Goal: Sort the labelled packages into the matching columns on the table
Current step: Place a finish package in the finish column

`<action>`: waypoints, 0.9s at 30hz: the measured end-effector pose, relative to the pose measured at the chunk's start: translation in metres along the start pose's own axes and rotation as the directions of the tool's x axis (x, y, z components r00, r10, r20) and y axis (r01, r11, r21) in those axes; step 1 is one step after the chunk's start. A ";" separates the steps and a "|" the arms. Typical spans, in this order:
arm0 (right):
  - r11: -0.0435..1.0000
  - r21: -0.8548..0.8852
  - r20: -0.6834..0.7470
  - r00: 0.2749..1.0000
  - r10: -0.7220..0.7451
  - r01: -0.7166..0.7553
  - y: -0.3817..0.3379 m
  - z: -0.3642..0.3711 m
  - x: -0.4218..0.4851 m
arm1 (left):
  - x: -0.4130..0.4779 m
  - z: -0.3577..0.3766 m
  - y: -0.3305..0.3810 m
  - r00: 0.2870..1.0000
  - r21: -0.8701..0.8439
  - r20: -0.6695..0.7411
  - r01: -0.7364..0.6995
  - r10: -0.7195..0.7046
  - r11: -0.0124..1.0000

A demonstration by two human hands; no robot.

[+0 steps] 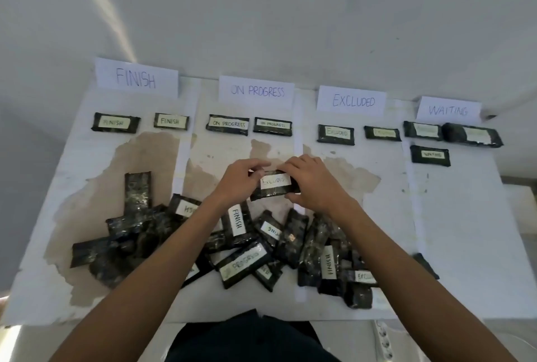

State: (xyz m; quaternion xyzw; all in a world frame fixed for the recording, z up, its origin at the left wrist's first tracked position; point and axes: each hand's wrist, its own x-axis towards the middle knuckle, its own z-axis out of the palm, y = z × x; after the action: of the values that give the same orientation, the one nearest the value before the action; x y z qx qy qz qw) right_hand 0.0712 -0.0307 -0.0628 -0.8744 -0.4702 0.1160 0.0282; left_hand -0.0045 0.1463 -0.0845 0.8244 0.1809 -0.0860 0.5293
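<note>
While a loose pile of dark packages point(261, 248) is lying along the near edge of the white worktop point(465, 245), both bare forearms are reaching over it. Just beyond the pile, the left hand point(238, 181) and the right hand point(311, 184) are holding one package marked EXCLUDED point(274, 184) between them, label facing up, the fingers point(257, 164) of each hand curling around its ends and gripping it above the worktop between the middle columns. Farther back, sorted packages are sitting in rows: two FINISH packages point(116, 123) at the left, two ON PROGRESS packages point(228, 124), two in the excluded column point(336, 133), and three in the waiting column point(431, 156). Beyond them, four paper header signs are standing: FINISH sign point(136, 78), ON PROGRESS sign point(257, 91), EXCLUDED sign point(353, 101), WAITING sign point(448, 110).
</note>
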 end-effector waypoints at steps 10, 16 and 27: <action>0.952 0.014 0.054 0.951 0.306 -0.307 0.132 0.029 -0.004 | 0.081 0.090 0.003 0.989 0.464 -0.011 -0.125 0.146 0.877; 0.941 0.045 0.101 0.938 0.331 -0.337 0.166 0.052 0.005 | 0.100 0.120 -0.014 0.997 0.579 -0.001 -0.062 0.078 0.813; 0.944 0.114 0.011 0.950 0.311 -0.310 0.155 0.056 -0.006 | 0.076 0.113 -0.014 0.997 0.567 -0.014 -0.058 0.080 0.822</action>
State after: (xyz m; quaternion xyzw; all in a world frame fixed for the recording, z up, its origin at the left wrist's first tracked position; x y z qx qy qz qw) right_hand 0.1815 -0.1252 -0.1403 -0.9350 -0.3190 0.1426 0.0611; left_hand 0.0654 0.0652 -0.1692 0.9516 0.1272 -0.1011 0.2607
